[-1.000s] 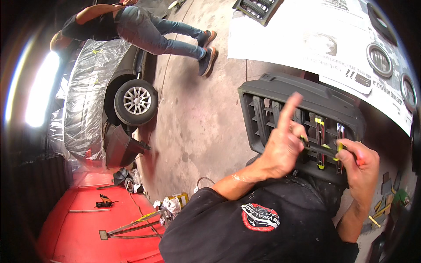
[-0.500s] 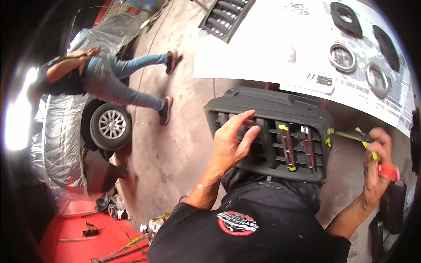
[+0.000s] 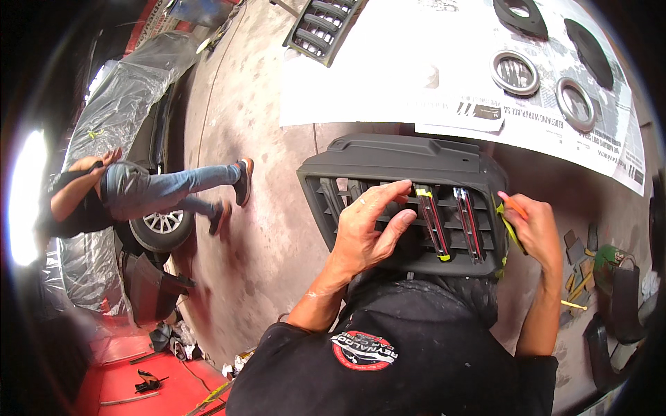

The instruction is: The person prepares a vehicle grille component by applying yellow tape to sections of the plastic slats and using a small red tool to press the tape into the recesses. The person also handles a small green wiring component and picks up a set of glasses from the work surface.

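A black plastic air vent panel (image 3: 409, 161) with slats rests across my lap. Two glossy chrome-and-red slats (image 3: 433, 225) stand out at its right half, the left of them with yellow-green tape at both ends. Over the panel's middle, my left hand (image 3: 364, 232) has its thumb and fingers apart, gripping nothing. Beside the panel's right edge, my right hand (image 3: 535, 229) is closed around a slim orange tool (image 3: 515, 207), whose tip points at the upper right corner; its exact kind is unclear. A strip of yellow-green masking tape (image 3: 512, 234) hangs by these fingers and the panel edge.
Ahead stands a paper-covered table (image 3: 361, 90) with silver rings (image 3: 515, 72), black trim pieces (image 3: 588, 54) and another vent panel (image 3: 322, 29). A person (image 3: 146, 187) walks at left, near a plastic-wrapped car (image 3: 90, 270). Tools and a green container (image 3: 613, 256) lie at right.
My right hand has come in from the right to the panel's edge, and the stretched tape now hangs slack. The orange tool's tip points at the panel. The walking person has moved on.
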The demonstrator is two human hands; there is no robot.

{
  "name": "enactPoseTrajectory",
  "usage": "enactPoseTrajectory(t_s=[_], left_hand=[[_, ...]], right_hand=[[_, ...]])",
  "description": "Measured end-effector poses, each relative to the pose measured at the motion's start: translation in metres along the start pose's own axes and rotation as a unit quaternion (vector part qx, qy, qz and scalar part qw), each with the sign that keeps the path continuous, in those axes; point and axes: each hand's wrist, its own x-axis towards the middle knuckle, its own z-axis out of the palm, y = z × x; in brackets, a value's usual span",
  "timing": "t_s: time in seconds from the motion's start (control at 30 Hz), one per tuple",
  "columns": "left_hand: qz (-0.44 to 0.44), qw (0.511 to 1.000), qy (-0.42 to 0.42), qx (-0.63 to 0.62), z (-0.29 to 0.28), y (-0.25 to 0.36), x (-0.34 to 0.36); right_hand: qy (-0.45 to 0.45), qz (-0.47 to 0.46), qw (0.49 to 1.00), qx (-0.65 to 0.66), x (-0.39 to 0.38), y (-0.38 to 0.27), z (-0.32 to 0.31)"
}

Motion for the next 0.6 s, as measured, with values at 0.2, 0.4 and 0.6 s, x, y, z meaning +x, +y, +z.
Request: enactPoseTrajectory(t_s=[0.2, 0.4, 0.6], left_hand=[[0.010, 0.999, 0.028, 0.037, -0.003, -0.001, -0.001], [0.024, 0.996, 0.058, 0.055, -0.002, -0.002, 0.001], [0.031, 0.994, 0.069, 0.081, -0.005, -0.006, -0.004]], right_hand=[[0.077, -0.029, 0.995, -0.059, -0.003, -0.005, 0.016], [0.159, 0.089, 0.978, -0.106, 0.003, 0.002, 0.002], [0.078, 0.178, 0.980, 0.034, -0.011, 0.028, -0.015]])
